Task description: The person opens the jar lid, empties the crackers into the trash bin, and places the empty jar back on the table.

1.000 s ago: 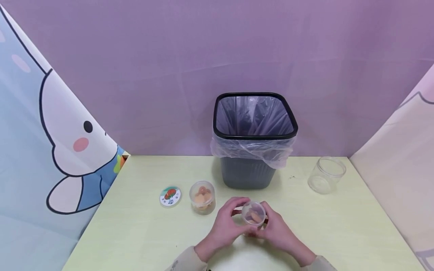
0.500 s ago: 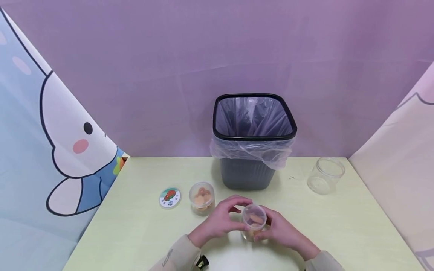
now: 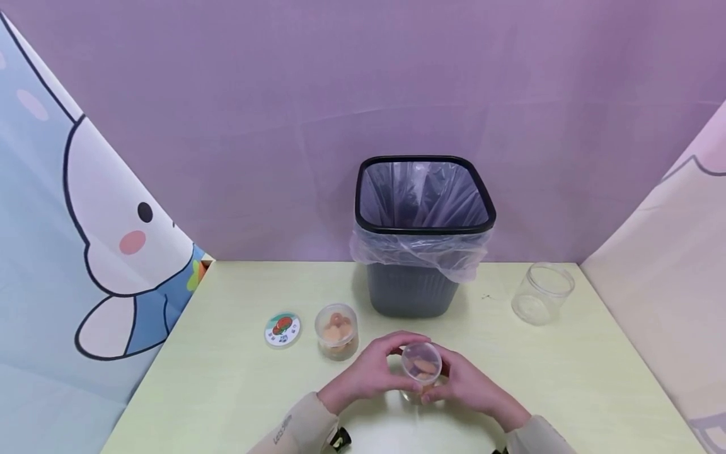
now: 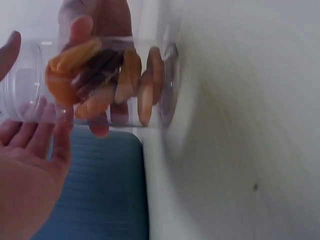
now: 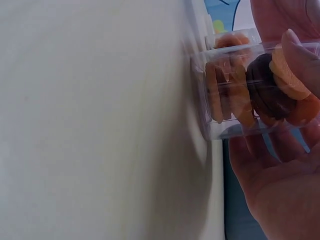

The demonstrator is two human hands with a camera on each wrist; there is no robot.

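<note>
A clear plastic jar (image 3: 422, 360) of orange, tan and dark brown cookies (image 5: 272, 87) is upright at the table's front, its base at or close to the tabletop. My left hand (image 3: 371, 372) curves round the upper part from the left, thumb in front and fingers behind. From the right my right hand (image 3: 471, 381) grips it lower, thumb across the front. In the left wrist view the right hand's fingers (image 4: 95, 22) show behind the cookies. To the left stands a second clear jar (image 3: 337, 343) of cookies, and beside it lies a round printed lid (image 3: 282, 330).
A grey trash bin (image 3: 414, 296) with a black rim and a translucent liner stands at the back, beyond the hands. Near the back right corner is a clear jar (image 3: 541, 302) with no contents visible. Printed cloth hangs at both sides, plain purple cloth behind.
The left thumb came away from the held jar and has moved back in close to it. The jar's lower body shows more than a second ago. The other things stay where they were.
</note>
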